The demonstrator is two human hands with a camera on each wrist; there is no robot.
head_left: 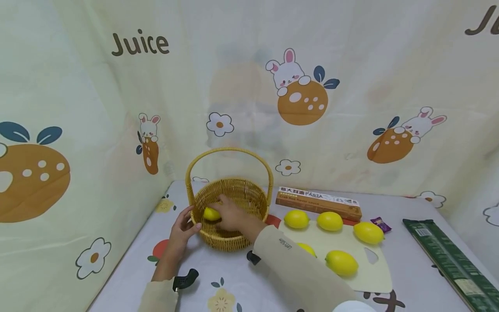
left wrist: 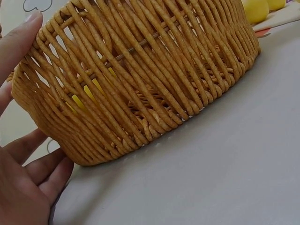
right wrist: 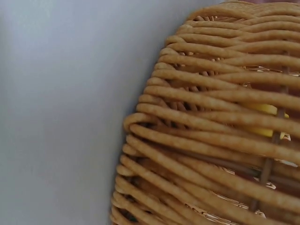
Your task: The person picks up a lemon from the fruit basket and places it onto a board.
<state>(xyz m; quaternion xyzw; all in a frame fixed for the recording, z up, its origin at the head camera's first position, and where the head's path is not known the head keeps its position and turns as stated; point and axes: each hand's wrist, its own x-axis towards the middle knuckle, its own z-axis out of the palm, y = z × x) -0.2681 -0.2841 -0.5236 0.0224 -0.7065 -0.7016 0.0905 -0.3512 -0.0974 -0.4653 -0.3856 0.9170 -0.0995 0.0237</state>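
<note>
A wicker basket (head_left: pixel 230 245) with a tall arched handle stands on the table. My left hand (head_left: pixel 182 229) grips its left side, with the thumb at the rim and the other fingers against the outer wall, as the left wrist view shows. Inside the basket, my right hand (head_left: pixel 231 213) holds a yellow lemon (head_left: pixel 211 214) near the left wall; part of the lemon is covered by the fingers. Yellow from the lemon shows through the weave in both wrist views. The right hand itself is hidden behind the basket wall in the right wrist view.
Right of the basket lies a cream cutting board (head_left: pixel 370 275) with several lemons (head_left: pixel 341 262) on and around it. Behind it is a pasta box (head_left: pixel 317 203). A small purple packet (head_left: pixel 380 224) and a long green package (head_left: pixel 448 260) lie farther right. Printed cloth walls enclose the table.
</note>
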